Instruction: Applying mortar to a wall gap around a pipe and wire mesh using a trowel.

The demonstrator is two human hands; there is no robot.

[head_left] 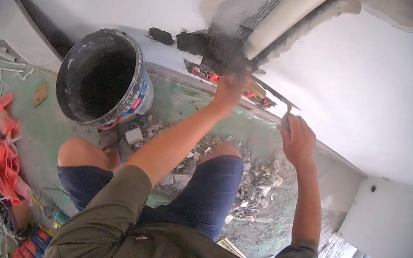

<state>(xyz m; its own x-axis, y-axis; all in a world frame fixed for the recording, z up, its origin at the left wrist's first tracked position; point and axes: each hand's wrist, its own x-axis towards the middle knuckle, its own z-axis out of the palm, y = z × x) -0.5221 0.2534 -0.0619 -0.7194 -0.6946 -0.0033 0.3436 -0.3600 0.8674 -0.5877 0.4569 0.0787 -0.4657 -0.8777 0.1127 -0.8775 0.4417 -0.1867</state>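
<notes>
The right hand (pixel 299 138) curls its fingers around the handle of a trowel (pixel 277 93), whose thin blade slants up and left from them toward the left hand (pixel 229 94), nearer the pipe (pixel 284 21), its blurred fingers by a red strip (pixel 213 78), any grip there impossible to tell.

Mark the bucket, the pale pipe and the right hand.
Bucket (pixel 146 91): head view, outer side wall.
Pale pipe (pixel 284 20): head view, middle of its visible length.
Right hand (pixel 298 139): head view, back of the hand.
</notes>
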